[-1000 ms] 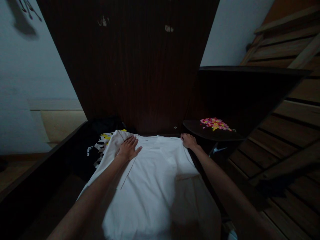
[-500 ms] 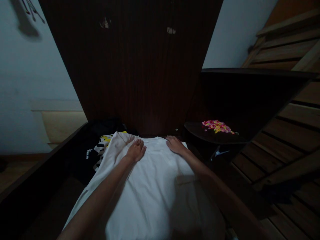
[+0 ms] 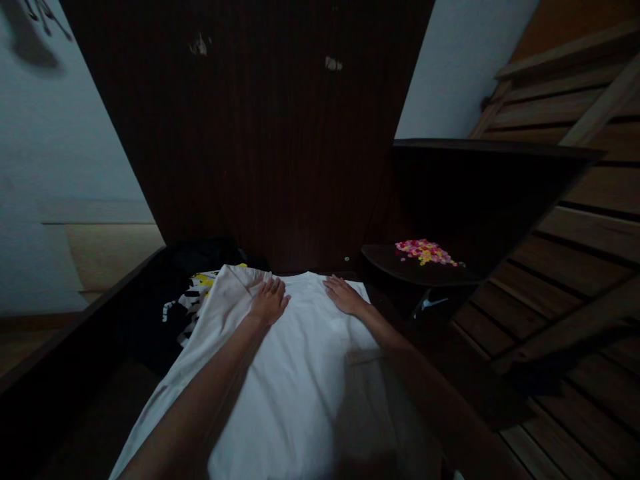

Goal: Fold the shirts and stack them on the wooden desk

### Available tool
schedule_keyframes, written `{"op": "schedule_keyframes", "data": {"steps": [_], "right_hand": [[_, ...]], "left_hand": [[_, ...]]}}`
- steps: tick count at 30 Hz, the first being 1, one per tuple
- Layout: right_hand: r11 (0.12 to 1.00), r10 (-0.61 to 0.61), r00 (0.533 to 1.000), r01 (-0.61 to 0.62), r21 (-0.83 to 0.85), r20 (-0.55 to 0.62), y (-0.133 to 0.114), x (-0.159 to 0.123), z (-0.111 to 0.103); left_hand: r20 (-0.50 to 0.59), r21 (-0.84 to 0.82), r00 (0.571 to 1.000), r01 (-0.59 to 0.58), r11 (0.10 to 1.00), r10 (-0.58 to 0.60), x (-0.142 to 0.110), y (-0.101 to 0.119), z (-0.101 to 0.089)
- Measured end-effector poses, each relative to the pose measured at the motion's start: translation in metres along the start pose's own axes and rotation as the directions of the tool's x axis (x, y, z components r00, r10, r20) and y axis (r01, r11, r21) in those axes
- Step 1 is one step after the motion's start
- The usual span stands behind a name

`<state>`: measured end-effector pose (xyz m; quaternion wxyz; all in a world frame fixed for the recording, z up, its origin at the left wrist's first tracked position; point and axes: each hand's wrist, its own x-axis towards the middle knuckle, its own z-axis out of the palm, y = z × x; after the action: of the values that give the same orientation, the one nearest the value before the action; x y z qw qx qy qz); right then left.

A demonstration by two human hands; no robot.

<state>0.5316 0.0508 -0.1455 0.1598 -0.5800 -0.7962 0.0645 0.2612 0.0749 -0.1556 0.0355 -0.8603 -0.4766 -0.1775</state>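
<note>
Shirt [image 3: 295,380]: white, spread wrinkled before the person, far edge by the foot of the dark panel [image 3: 250,147].
Left hand [image 3: 270,300]: palm down on the shirt near that edge, fingers extended; I see nothing gripped.
Right hand [image 3: 345,295]: also flat on the cloth, fingers loosely straight, clutching nothing that I can see.
Clothes [image 3: 145,320]: dark, heaped left of the shirt.
Shelf [image 3: 377,255]: at right, bearing pink and yellow bits [image 3: 425,251].
Slats [image 3: 595,220]: wooden, farther right.
</note>
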Motion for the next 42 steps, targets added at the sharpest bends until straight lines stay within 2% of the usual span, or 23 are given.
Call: {"op": "schedule_keyframes", "data": {"steps": [3,7,9,11,14,16,19,21,25,33,37,42], "right_hand": [[0.999,0.043,0.998,-0.045,-0.03,-0.052,0.018,-0.016,-0.018],[0.992,0.124,0.99,-0.125,-0.017,-0.073,0.033,-0.039,-0.04],[0.986,0.163,0.984,-0.164,-0.006,-0.077,0.033,-0.054,-0.048],[0.983,0.184,0.978,-0.184,0.009,-0.102,0.028,-0.075,-0.055],[0.978,0.206,0.965,-0.206,0.018,-0.163,0.013,-0.118,-0.059],[0.969,0.245,0.95,-0.246,0.017,-0.192,0.003,-0.151,-0.058],[0.957,0.286,0.939,-0.289,0.011,-0.194,-0.007,-0.19,-0.052],[0.955,0.292,0.938,-0.296,0.008,-0.186,-0.01,-0.204,-0.048],[0.945,0.321,0.919,-0.327,0.01,-0.227,-0.015,-0.208,-0.04],[0.936,0.328,0.895,-0.351,-0.025,-0.301,-0.017,-0.209,-0.03],[0.933,0.313,0.91,-0.348,-0.091,-0.271,-0.021,-0.208,-0.03],[0.92,0.269,0.948,-0.305,-0.245,-0.171,-0.028,-0.206,-0.038]], "left_hand": [[-0.05,-0.108,0.994,-0.105,0.989,0.1,0.0,0.028,-0.006],[-0.052,-0.244,0.977,-0.213,0.946,0.207,-0.001,0.081,-0.004],[-0.023,-0.282,0.972,-0.232,0.931,0.235,-0.004,0.102,0.001],[0.02,-0.281,0.976,-0.202,0.938,0.216,-0.008,0.113,0.008],[0.062,-0.241,0.988,-0.125,0.963,0.144,-0.013,0.115,0.018],[0.053,-0.244,0.992,-0.094,0.965,0.11,-0.012,0.112,0.022],[0.025,-0.322,0.998,-0.052,0.945,0.063,-0.004,0.11,0.022],[0.014,-0.425,1.0,0.006,0.905,0.001,0.004,0.111,0.02],[0.002,-0.56,0.993,0.101,0.823,-0.12,0.021,0.114,0.019],[-0.048,-0.671,0.965,0.16,0.724,-0.257,0.036,0.103,0.024],[-0.075,-0.675,0.957,0.159,0.72,-0.282,0.036,0.098,0.024],[-0.124,-0.641,0.964,0.105,0.76,-0.237,0.029,0.101,0.016]]}}
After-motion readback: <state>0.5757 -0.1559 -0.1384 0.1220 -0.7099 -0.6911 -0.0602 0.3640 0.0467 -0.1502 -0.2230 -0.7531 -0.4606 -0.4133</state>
